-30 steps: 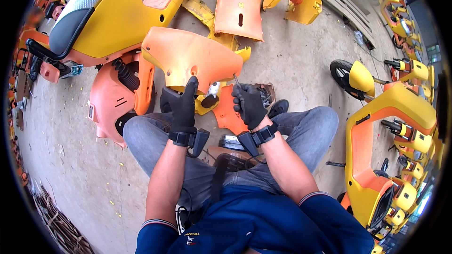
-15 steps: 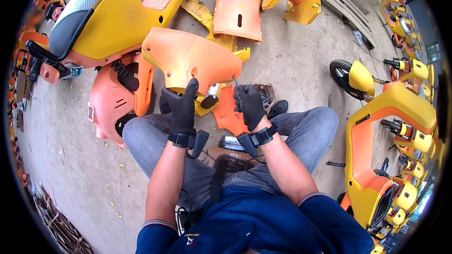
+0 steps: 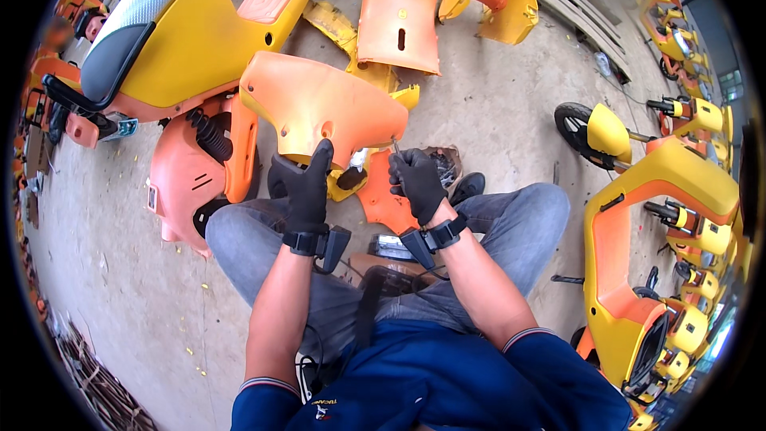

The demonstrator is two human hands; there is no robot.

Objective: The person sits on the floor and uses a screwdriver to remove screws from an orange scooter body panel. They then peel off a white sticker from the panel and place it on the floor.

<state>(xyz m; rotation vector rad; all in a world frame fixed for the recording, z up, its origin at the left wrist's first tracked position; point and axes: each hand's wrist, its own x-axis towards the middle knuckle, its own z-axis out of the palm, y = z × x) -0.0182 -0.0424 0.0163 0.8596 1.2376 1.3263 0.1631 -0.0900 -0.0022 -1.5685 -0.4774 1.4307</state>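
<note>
Cover [image 3: 319, 100] of orange plastic, broad and curved, tilted in front of the knees [image 3: 255, 239] – whether borne by the grip alone or also propped from beneath, impossible to tell. Left hand [image 3: 307, 191], in a black glove, clasped on the lower edge: thumb up the front face just below a round hole [image 3: 326, 129], fingers mostly hidden behind. Right hand [image 3: 419, 179], gloved alike, closed narrow around a thin metal tool [image 3: 396, 144], shaft pointing up to the cover's right corner. Tip at or very near that corner; actual contact too small to make out.

By the look of it, fastening or unfastening at the corner as the step in hand – which of the two, not shown. Calls next, most likely, for a firm left grip against twisting, the tip squarely seated, and small turns of the right wrist rather than a hard push, for fear of slipping across the plastic.

Below and between the hands, a smaller orange panel [image 3: 383, 195]. Just beyond the cover, a long orange panel [image 3: 399, 16], partly over yellow plastic parts [image 3: 339, 28]. Off to the left, a yellow scooter body [image 3: 183, 48] with a grey seat [image 3: 120, 56].
</note>
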